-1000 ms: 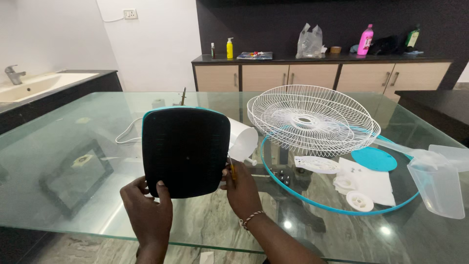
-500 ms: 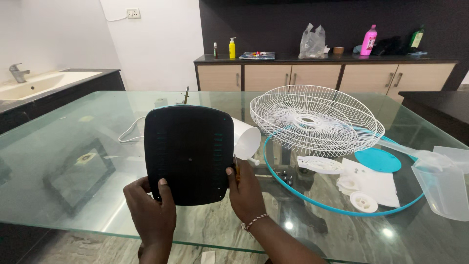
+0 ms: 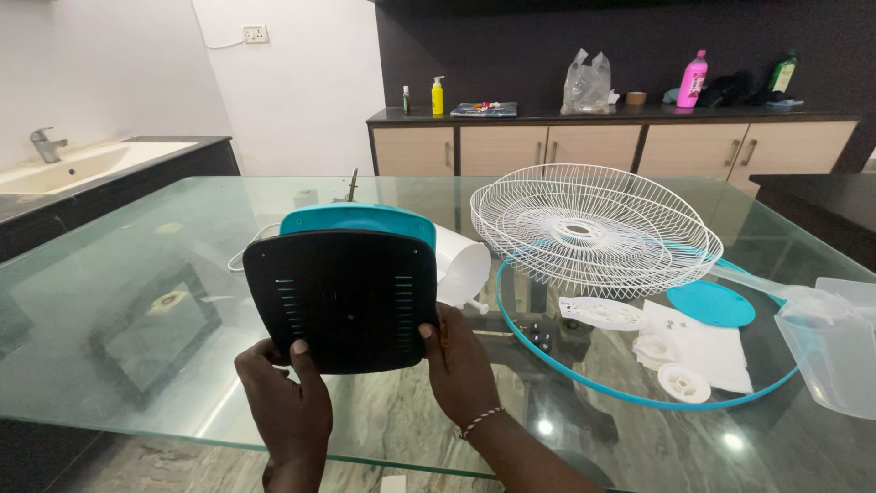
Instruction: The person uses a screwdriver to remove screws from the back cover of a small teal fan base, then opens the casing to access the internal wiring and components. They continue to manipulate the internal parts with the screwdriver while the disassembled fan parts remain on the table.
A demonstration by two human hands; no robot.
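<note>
Glass table [image 3: 137,274] fills most of the view, clear top with a marbled floor showing through it. On its right half sits a white wire fan guard [image 3: 593,228], dome-like, partly overlapping a thin teal ring [image 3: 584,379] that lies flat on the glass. Held up over the near edge is the fan base [image 3: 342,292] — a squarish black underside with two rows of vent slots, teal top edge showing above it, tilted so the bottom faces the camera. Left hand [image 3: 287,406] grips its lower left corner, thumb on the black face, fingers curled behind; right hand [image 3: 465,370] clasps the lower right edge the same way, with what looks like a thin tool pinched against the palm, too small to be sure. A beaded band is on the right wrist. Far right edge of the table: a clear plastic fan blade [image 3: 826,338], translucent. Inside the teal ring lie a teal round cap [image 3: 710,304], a white sheet of paper [image 3: 707,347] with a few tiny screws on it, and white plastic fittings [image 3: 683,383]. Room — a wooden cabinet [image 3: 602,146] with dark counter along the dark back wall, carrying a yellow bottle [image 3: 438,96], a pink bottle [image 3: 693,79] and a clear plastic bag [image 3: 586,84]; contents of the bag cannot be made out. Left wall: white basin [image 3: 82,164] with a metal tap [image 3: 44,144].
</note>
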